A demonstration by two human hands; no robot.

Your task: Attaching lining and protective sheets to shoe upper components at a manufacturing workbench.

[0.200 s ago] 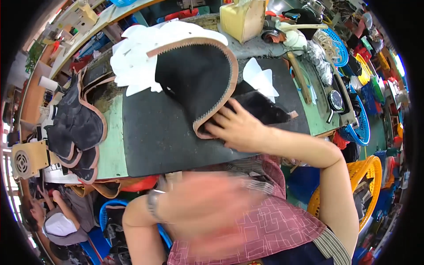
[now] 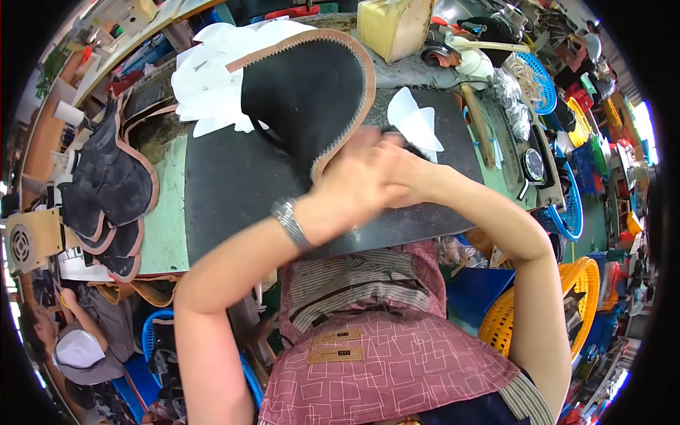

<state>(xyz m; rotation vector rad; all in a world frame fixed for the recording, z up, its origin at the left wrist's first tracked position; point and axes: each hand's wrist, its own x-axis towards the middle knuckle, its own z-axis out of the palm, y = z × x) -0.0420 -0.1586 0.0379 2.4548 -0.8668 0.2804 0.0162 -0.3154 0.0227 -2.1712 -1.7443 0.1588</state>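
Note:
A black, leather-like piece (image 2: 304, 92) with a curved tan band and a zigzag edge lies over white petal-shaped sheets (image 2: 205, 85) and a dark mat (image 2: 234, 205). My left hand (image 2: 354, 180), below a silver bracelet, is at the piece's lower right edge, its fingers smeared by motion. Right beside it, my right hand (image 2: 407, 173) overlaps with it, and its fingers are mostly hidden. Whether either hand grips the edge cannot be made out. Two smaller white pieces (image 2: 412, 122) lie past my hands.
Similar black pieces with tan edges (image 2: 117, 191) hang over the bench's left side. A yellowish block (image 2: 389, 32) stands at the back. To the right are a wooden handle (image 2: 478, 124), a round dark-faced object (image 2: 535, 163) and a yellow basket (image 2: 584, 283). Another person (image 2: 81, 350) sits at lower left.
My left hand has swung up from in front of my apron to the piece's lower edge, beside my right hand. My right hand has shifted slightly up and right.

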